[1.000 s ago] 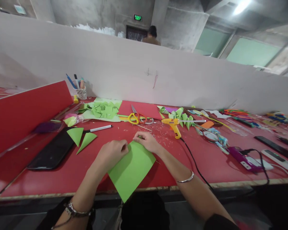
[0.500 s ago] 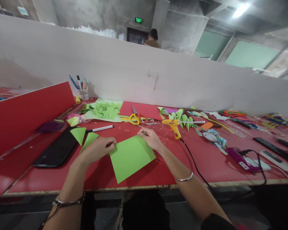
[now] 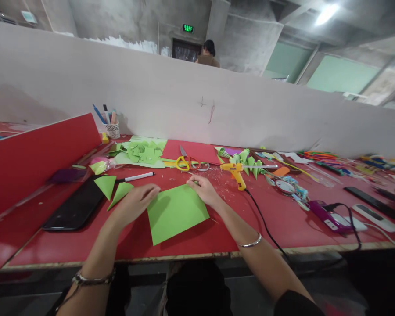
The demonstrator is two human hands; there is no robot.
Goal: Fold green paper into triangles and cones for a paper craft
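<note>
Near scissors (image 3: 187, 158) and glue gun (image 3: 235, 170); pinching paper (image 3: 177, 215), turned since earlier, in right hand (image 3: 203, 189); cannot tell grip of left hand (image 3: 136, 200).

Grn sign (image 3: 188, 28) reads EXIT, chars (image 3: 188, 26) abv illegible

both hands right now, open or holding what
Left hand: at the green sheet, grip can't be told.
Right hand: closed, holding the green sheet.

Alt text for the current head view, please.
A person's right hand pinches a corner of a green paper sheet over a red table, with the left hand at its other far corner. Scissors and a yellow glue gun lie beyond; small green pieces lie to the left.
</note>
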